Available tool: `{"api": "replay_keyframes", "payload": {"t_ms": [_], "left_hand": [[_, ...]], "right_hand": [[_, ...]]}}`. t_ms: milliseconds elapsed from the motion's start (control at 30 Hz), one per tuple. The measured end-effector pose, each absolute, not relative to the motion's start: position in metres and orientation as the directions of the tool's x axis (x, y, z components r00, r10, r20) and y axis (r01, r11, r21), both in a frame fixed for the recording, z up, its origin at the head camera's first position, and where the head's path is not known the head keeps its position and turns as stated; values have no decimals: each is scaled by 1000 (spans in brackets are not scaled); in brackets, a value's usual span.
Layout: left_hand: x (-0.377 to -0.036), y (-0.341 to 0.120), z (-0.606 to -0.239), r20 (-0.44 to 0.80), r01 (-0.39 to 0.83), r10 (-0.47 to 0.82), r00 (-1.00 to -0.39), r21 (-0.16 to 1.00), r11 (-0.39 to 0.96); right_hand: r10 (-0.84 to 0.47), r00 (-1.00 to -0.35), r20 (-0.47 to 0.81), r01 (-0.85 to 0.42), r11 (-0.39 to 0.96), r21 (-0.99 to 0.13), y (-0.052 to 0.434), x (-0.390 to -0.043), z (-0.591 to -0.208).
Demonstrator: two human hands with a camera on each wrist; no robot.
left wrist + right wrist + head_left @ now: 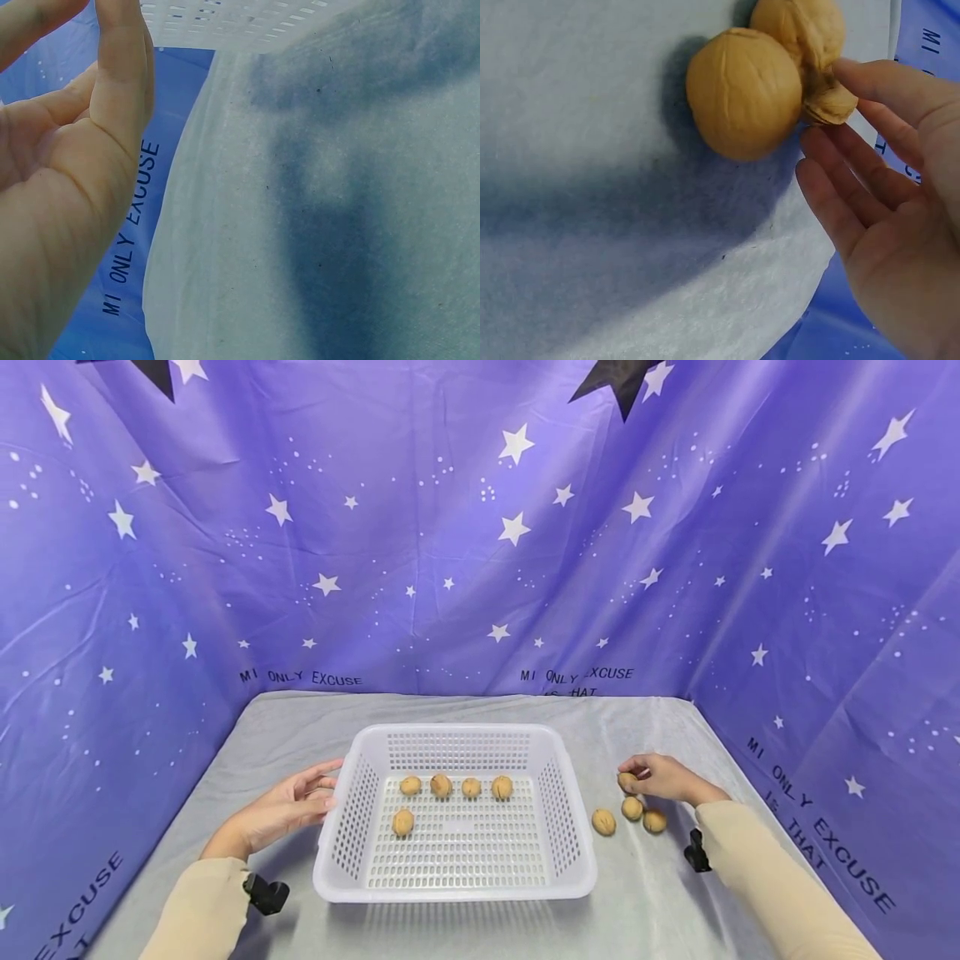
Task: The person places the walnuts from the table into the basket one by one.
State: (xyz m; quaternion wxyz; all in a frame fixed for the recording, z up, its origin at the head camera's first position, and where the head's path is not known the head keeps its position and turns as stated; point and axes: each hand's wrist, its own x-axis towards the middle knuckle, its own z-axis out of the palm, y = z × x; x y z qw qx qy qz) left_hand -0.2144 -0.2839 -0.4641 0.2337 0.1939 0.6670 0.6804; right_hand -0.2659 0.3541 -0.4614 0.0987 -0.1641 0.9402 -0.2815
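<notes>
A white perforated basket (450, 729) stands mid-table with several walnuts (441, 786) on its floor. My left hand (296, 802) lies with straight fingers against the basket's left wall; the left wrist view shows that hand (75, 150) beside the basket's edge (240, 22). My right hand (660, 777) is to the right of the basket and pinches a walnut (627, 782) at the fingertips. In the right wrist view the pinched walnut (829, 105) sits low on the cloth, against two other walnuts (742, 94), with the right hand (885, 187) around it.
Three loose walnuts (603, 821) lie on the grey cloth (645, 877) just right of the basket. A purple star-printed backdrop (480, 568) closes in the table at the back and on both sides. Black wrist cameras (266, 893) sit on both sleeves.
</notes>
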Motion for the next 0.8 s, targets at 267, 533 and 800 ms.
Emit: {"api": "replay_keyframes", "payload": {"t_ms": [267,533,800], "left_hand": [[-213,-284,-465,-53,-69,567,-822,998,-7],[-213,-284,-464,-52,-77,573,-818,997,-20],[-213,-283,-463,-46,-67,579,-814,998,-15]], "right_hand": [[-357,-930,-83,-257,797,-547,354,-267,-464],[-401,-916,-26,-323,773,-546,347,-277,-446],[-434,-899,49,-386,737,-555,327,-284,-414]]}}
